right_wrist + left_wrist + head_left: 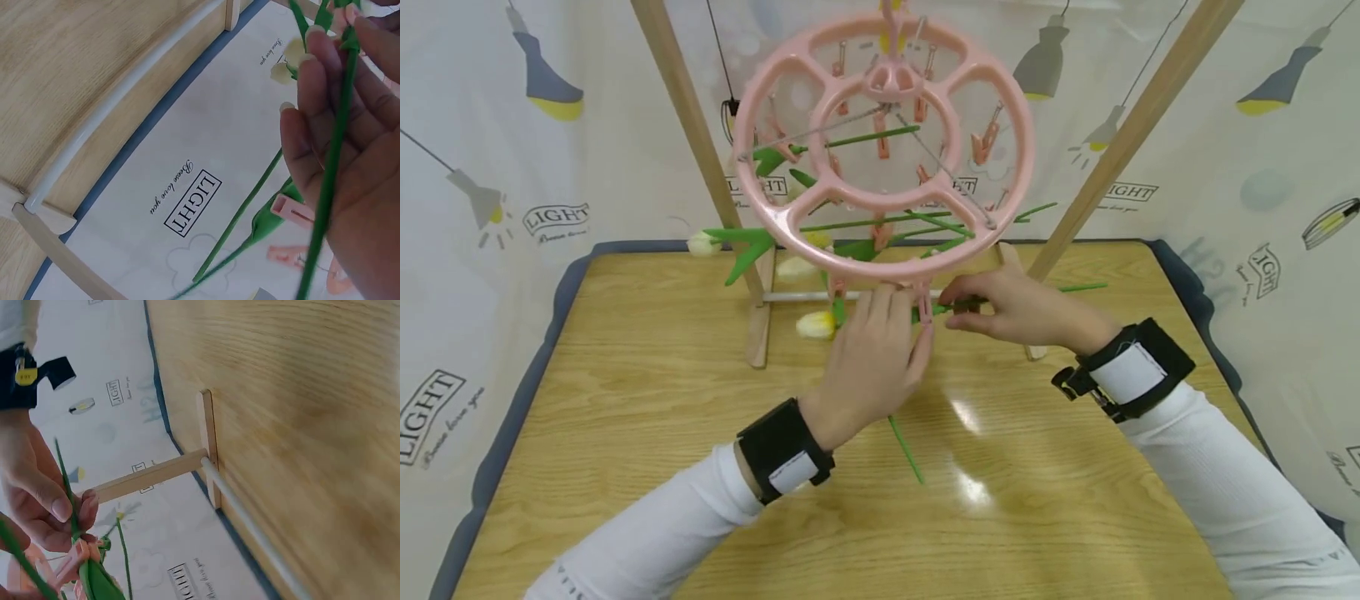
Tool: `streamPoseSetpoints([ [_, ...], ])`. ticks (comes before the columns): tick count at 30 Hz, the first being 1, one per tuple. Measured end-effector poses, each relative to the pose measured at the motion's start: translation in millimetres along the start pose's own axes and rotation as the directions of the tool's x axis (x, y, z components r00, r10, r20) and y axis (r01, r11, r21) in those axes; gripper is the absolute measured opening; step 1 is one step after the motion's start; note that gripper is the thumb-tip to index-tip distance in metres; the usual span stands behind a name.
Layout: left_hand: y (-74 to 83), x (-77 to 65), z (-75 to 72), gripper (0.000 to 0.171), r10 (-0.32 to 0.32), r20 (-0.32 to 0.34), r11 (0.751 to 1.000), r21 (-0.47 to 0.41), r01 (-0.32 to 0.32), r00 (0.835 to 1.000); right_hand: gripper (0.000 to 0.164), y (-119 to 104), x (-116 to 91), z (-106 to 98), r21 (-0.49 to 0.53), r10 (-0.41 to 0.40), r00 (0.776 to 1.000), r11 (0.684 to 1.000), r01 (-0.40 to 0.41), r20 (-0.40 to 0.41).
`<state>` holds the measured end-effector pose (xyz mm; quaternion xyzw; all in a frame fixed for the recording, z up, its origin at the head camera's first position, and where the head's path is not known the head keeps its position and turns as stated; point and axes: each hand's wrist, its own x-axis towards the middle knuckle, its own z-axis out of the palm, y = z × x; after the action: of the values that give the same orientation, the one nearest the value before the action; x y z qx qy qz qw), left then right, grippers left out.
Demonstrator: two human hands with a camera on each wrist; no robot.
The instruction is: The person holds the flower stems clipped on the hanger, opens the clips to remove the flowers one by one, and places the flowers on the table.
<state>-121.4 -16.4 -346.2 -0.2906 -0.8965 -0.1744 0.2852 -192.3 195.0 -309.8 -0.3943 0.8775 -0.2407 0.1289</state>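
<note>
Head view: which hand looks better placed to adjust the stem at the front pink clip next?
Probably the right hand: it holds the green stem just beside the pink clip. The left hand is mainly on the clip's other side, its grip unclear.

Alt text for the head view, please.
The right hand pinches a green stem beside a pink clip, the left hand close by, near the rim of a round pink hanger. Pale flowers show too, over a wooden table.
</note>
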Motion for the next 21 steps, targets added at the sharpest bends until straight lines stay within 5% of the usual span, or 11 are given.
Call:
streamPoseSetpoints([
  [4, -4.7, 7.7, 5.8, 0.026, -0.166, 0.103, 0.986, 0.016, 0.165, 0.981, 0.025, 0, 2, 4, -0.049, -0.016, 0.999, 0.999, 0.014, -0.038],
  [7, -7.6, 14.2, 8.7, 0.021, -0.237, 0.219, 0.958, -0.111, 0.266, 0.946, 0.025, 1, 3, 6, -0.058, -0.021, 0.999, 0.998, 0.018, -0.048],
  [11, -13.9, 21.1, 11.1, 0.017, -0.274, 0.344, 0.833, -0.381, 0.401, 0.898, 0.026, 2, 6, 8, -0.049, -0.034, 0.999, 0.998, 0.032, -0.037],
  [14, -20.4, 25.5, 10.9, 0.018, -0.253, 0.397, 0.734, -0.516, 0.442, 0.882, 0.028, 3, 8, 8, -0.069, -0.042, 0.998, 0.997, 0.039, -0.044],
  [16, -24.2, 28.2, 9.3, 0.02, -0.229, 0.432, 0.698, -0.551, 0.457, 0.872, 0.03, 5, 8, 7, -0.088, -0.037, 0.997, 0.996, 0.031, -0.065],
  [19, -27.6, 30.8, 4.4, 0.023, -0.184, 0.507, 0.69, -0.544, 0.478, 0.842, 0.039, 9, 8, 4, -0.078, -0.01, 0.994, 0.997, 0.001, -0.107],
  [21, -28.7, 32.0, 0.7, 0.023, -0.162, 0.544, 0.71, -0.515, 0.48, 0.823, 0.048, 13, 7, 2, -0.054, 0.001, 0.992, 0.999, -0.007, -0.125],
])
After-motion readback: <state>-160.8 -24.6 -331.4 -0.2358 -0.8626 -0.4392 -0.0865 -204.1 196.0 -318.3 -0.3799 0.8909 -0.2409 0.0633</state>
